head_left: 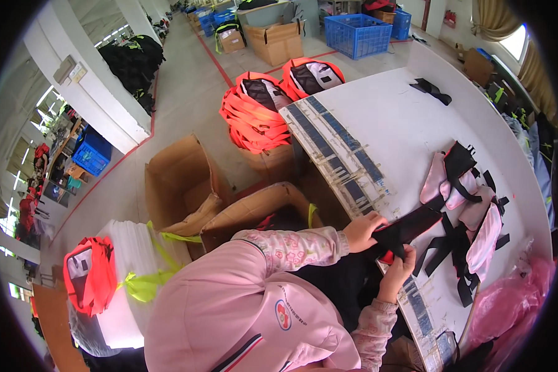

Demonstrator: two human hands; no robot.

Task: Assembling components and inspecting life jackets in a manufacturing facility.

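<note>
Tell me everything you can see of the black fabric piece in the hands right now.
The black fabric piece is a flat, elongated panel of what looks like woven cloth, lying slanted across the near edge of the white table. The left hand pinches its near end from above; the right hand grips it from below, where something small and red shows. Its far end runs toward the pile of pink padded pieces with black straps. No stitching detail is discernible.
</note>
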